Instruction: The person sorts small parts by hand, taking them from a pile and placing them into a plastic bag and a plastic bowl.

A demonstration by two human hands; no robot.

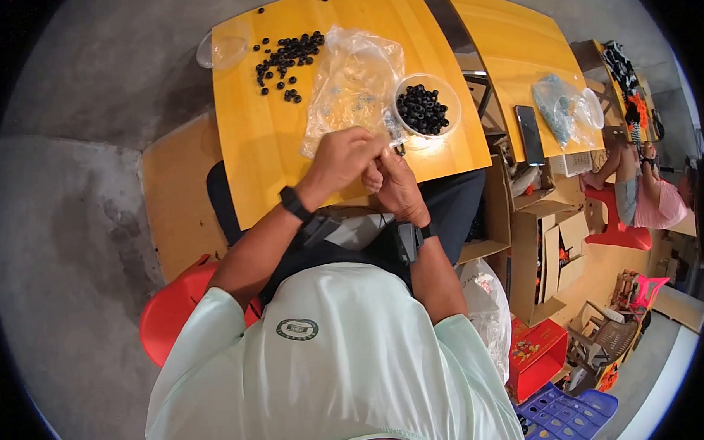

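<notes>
My left hand (pixel 344 160) and my right hand (pixel 397 183) meet at the near edge of a yellow table (pixel 256 146), fingers closed together around a small part too tiny to identify. Just beyond them lies a clear plastic bag (pixel 353 84) of small pale pieces. A round clear bowl (pixel 427 107) of black rings stands to the right of the bag. A loose pile of black rings (pixel 286 59) lies at the far left of the table.
A clear lid (pixel 223 47) overhangs the table's far left corner. A second yellow table (pixel 517 59) to the right carries a dark phone (pixel 529 134) and another bag. Cardboard boxes (pixel 551 248), a red stool (pixel 173 308) and another seated person (pixel 649 190) are around.
</notes>
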